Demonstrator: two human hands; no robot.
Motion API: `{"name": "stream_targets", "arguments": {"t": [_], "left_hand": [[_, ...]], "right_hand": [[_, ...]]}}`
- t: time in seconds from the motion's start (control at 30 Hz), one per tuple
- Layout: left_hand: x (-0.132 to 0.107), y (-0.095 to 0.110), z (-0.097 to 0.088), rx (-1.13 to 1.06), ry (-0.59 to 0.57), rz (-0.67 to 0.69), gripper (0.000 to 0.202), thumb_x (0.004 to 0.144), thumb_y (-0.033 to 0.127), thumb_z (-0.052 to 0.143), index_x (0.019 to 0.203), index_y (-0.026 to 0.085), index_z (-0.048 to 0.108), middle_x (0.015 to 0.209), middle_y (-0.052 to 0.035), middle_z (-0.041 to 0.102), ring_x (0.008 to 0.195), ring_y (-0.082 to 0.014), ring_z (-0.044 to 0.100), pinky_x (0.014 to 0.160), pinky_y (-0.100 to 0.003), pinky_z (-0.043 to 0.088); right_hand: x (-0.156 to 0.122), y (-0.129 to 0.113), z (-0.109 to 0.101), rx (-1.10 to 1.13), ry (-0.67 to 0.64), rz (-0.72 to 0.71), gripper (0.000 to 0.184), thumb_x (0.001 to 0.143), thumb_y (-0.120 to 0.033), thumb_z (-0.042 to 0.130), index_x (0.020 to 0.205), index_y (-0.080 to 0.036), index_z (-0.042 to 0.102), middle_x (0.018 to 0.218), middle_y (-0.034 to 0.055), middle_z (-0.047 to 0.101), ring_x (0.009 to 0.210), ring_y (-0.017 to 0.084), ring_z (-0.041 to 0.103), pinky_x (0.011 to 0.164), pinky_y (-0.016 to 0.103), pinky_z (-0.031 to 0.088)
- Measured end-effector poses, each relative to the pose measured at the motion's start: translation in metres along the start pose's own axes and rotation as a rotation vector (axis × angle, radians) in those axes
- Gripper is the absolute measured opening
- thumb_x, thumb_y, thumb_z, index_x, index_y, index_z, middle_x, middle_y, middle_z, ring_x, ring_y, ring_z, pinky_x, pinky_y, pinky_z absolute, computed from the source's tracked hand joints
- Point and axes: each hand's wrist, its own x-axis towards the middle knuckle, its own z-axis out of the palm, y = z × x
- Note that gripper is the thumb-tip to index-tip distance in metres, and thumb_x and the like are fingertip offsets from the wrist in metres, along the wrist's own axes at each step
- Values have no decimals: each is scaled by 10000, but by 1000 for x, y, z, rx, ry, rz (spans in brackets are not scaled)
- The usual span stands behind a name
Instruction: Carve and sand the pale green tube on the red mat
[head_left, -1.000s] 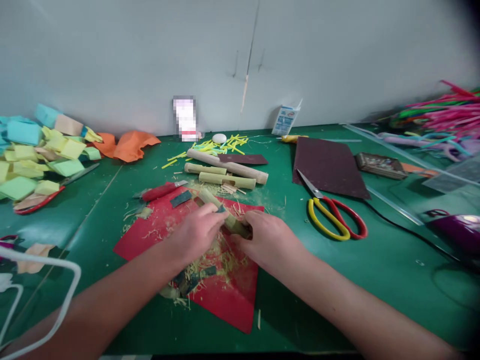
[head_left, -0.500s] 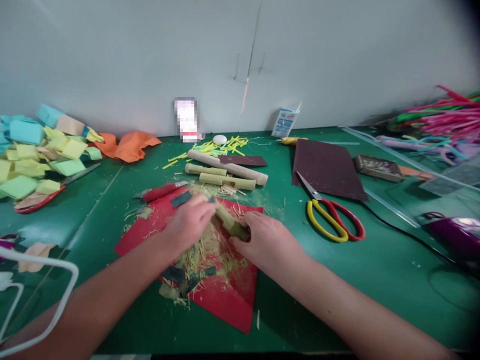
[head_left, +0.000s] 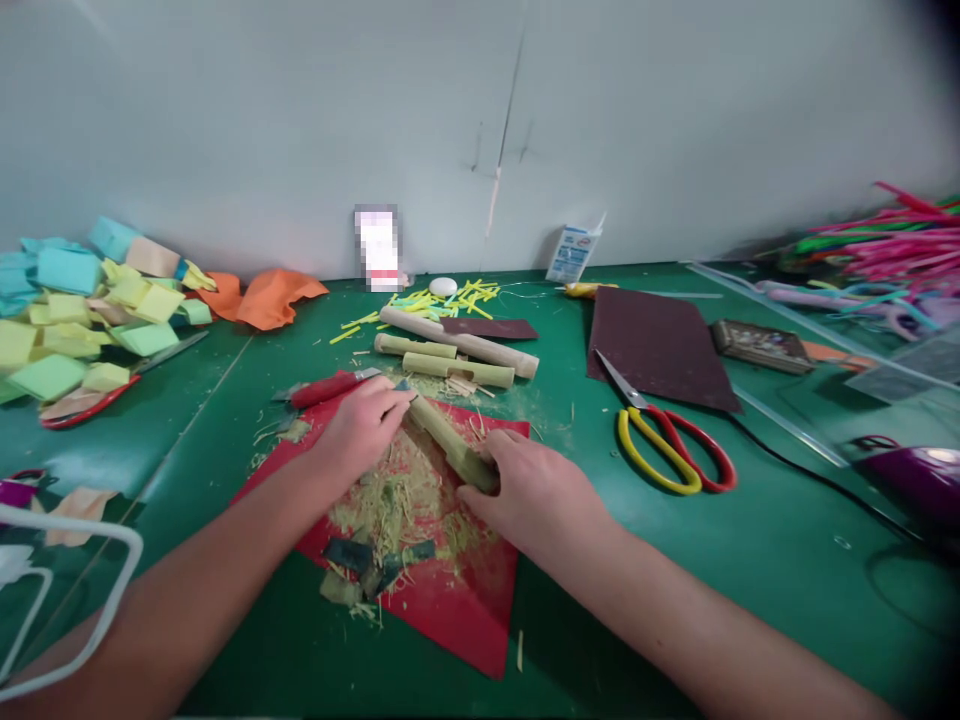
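The bamboo tube point(head_left: 448, 437) lies aslant between the two hands, its long axis running from the far left end down to the near right end, over the red sheet point(head_left: 480, 620). The right hand point(head_left: 529, 480) has its grip closed round the near right end, thumb on the near side and fingers over the top, so the rest of the tube points away from that grip, forward and to the left. The left hand point(head_left: 364, 425) is the nearer one to the far end; its fingertips are drawn together there on a small dark scrap point(head_left: 403, 386), though whether the scrap presses on the bamboo I cannot tell.

Just beyond the left hand lies a red-handled knife point(head_left: 330, 388). Past the tube's far end, two short bamboo pieces, a front one point(head_left: 459, 370) and a back one point(head_left: 415, 346), lie crosswise, with a longer pale rod point(head_left: 499, 355) behind, bounding the space ahead. Fine shavings point(head_left: 390, 510) and loose dark pieces point(head_left: 349, 553) litter the sheet on the near side. Well to the right on the green desk point(head_left: 592, 640) are yellow-and-red scissors point(head_left: 660, 450), partly over a brown sheet point(head_left: 660, 340).
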Motion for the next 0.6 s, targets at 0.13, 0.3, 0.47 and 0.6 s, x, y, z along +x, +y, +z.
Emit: {"name": "stream_targets", "arguments": {"t": [0.13,0.3,0.47,0.6], "left_hand": [[-4,6,4,-46,-78,74,245,938,234,446,1059,183,654,832,-36,580,765,-127,573,690,-240,478],[2,-7,0,-25,4,35,225,922,236,479,1025,175,669,835,-40,583,771,-137,577,712,-257,478],[6,-9,1,-29,14,16,216,915,224,491,992,160,682,770,-29,547,732,-133,559,679,-248,462],[5,-4,0,-28,15,4,208,910,216,500,995,158,682,767,-30,552,730,-136,558,673,-249,460]], "right_hand": [[0,-1,0,1,-4,-2,197,730,-384,611,787,-211,536,742,19,612,685,178,574,499,278,242],[1,0,5,26,13,-51,68,788,-258,506,778,-204,545,793,21,618,686,151,566,518,278,260],[0,0,6,-51,103,-71,113,783,-302,505,756,-199,542,790,27,608,674,161,564,520,292,253],[-3,-3,2,-99,177,-79,126,781,-312,512,786,-192,553,803,32,607,685,166,567,526,299,261]]}}
